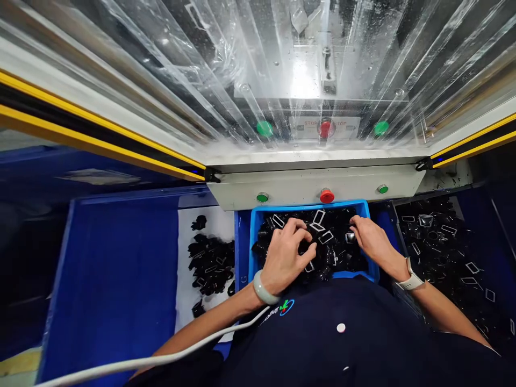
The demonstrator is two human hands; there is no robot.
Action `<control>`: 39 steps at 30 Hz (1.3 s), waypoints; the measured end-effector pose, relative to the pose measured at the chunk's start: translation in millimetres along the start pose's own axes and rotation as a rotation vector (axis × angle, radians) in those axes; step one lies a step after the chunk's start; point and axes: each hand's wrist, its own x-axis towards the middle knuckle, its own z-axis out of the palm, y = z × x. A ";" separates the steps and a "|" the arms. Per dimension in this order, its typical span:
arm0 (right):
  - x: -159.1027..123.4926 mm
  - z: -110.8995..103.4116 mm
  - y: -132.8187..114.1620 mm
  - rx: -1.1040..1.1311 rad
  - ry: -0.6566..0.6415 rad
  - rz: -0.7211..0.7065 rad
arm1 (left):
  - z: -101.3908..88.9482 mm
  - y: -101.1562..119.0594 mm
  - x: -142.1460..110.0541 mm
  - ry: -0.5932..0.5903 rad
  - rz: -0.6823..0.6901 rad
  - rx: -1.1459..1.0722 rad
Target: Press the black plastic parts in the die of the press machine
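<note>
Right now we're looking down into a blue plastic crate (310, 206), and it's brimming with glossy black parts (334, 242): hollow rectangular frames (318, 220) with thin, bright edges are poking out among rounded, lumpy black pieces. The left hand (288, 252) is curling over the heap, knuckles up, fingers (298, 231) arching down with their tips buried among the parts. The right hand (373, 242) is reaching in from the other side, its fingers (358, 224) angling down and slightly apart, just beside a shiny piece (350, 237). Are they pinching anything? I can't tell from here, because the fingertips are hidden in the pile. Both forearms are slanting inward, a pale bangle (266, 288) circling the left wrist and a white-strapped watch (411, 277) sitting on the right. The crate is sitting right up against a grey metal panel (234, 194) with a red button (327, 196) and two green buttons (262, 197). Off to the right, a dark bin (439, 252) is holding more frames, while on the left a white sheet (213, 226) is carrying a black cluster (210, 263) beside a deep blue tray (121, 269).
</note>
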 end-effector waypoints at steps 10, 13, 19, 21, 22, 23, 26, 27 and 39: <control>2.8 -46.7 -31.0 0.752 0.380 0.036 | 2.9 -8.3 14.8 0.295 0.053 -0.366; 2.3 -60.6 -54.5 0.912 0.408 0.050 | 8.1 -7.8 19.8 0.337 0.099 -0.330; 14.4 -65.4 -80.8 0.893 0.341 -0.045 | 2.0 1.0 29.2 0.333 0.214 -0.253; 19.8 -62.7 -81.2 0.894 0.321 -0.037 | 0.4 4.4 31.8 0.339 0.204 -0.300; 22.3 -61.2 -80.6 0.905 0.312 -0.025 | -0.1 5.7 33.6 0.336 0.186 -0.345; 24.8 -60.1 -80.0 0.917 0.304 -0.012 | -0.5 6.9 36.2 0.331 0.157 -0.396; 36.5 -63.0 -78.3 0.939 0.323 0.003 | -4.8 8.3 52.7 0.346 0.043 -0.532; 43.5 -68.1 -77.9 0.940 0.336 -0.006 | -8.7 8.0 62.4 0.363 0.019 -0.568; 290.6 -284.9 -109.0 0.243 0.741 0.120 | -139.0 -13.7 288.1 0.721 0.020 -0.753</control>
